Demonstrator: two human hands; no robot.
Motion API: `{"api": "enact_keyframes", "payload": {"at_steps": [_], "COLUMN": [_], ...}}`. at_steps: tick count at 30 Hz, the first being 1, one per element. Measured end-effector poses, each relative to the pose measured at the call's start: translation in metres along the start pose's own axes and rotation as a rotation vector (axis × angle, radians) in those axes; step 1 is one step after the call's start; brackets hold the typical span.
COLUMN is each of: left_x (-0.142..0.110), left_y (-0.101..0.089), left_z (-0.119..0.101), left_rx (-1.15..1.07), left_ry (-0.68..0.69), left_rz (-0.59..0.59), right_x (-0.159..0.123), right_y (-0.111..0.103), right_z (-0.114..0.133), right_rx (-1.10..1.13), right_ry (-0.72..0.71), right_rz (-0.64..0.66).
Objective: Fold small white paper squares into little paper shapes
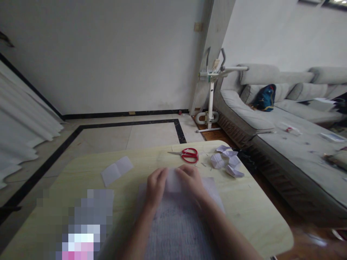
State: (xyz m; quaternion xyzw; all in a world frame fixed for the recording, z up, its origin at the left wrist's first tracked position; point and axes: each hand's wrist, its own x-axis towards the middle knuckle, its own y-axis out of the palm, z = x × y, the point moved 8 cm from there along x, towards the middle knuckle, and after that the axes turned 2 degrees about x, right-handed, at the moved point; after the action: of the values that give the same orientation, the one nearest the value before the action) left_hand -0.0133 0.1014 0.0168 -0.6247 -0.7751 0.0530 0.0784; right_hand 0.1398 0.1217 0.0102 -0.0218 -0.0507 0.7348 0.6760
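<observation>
Between my two hands is a small white sheet of paper (173, 182). My left hand (157, 184) pinches its left side, and my right hand (191, 180) grips the right side with bent fingers. Beneath my hands and forearms lies a larger sheet covered in faint writing (176, 231), blurred. Just beyond my right hand rest scissors with red handles (190, 155), blades pointing left. A creased piece of paper (117, 170) lies flat to the left. Several folded paper pieces (229, 161) sit in a loose cluster at the far right of the table.
The pale wooden table (257, 216) has rounded corners. A pixelated patch (84, 224) covers its lower left. Beyond stand a grey sofa (292, 144) on the right, a white exercise machine (211, 97) by the wall, and a white curtain (21, 122) at left.
</observation>
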Motion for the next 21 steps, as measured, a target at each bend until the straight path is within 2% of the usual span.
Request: {"api": "enact_keyframes", "payload": {"at_steps": [7, 15, 21], "left_x": [0.004, 0.004, -0.002], "left_y": [0.008, 0.003, 0.006], "left_z": [0.007, 0.005, -0.002], "left_rx": [0.098, 0.239, 0.217], "left_ry": [0.029, 0.11, 0.132], "left_rz": [0.11, 0.063, 0.045], "right_x": [0.003, 0.003, 0.003], "right_y": [-0.007, -0.005, -0.008], "right_z": [0.001, -0.005, -0.005], "right_rx": [0.013, 0.022, 0.025], "right_ry": [-0.023, 0.05, 0.036], "right_rz": [-0.043, -0.041, -0.068]}}
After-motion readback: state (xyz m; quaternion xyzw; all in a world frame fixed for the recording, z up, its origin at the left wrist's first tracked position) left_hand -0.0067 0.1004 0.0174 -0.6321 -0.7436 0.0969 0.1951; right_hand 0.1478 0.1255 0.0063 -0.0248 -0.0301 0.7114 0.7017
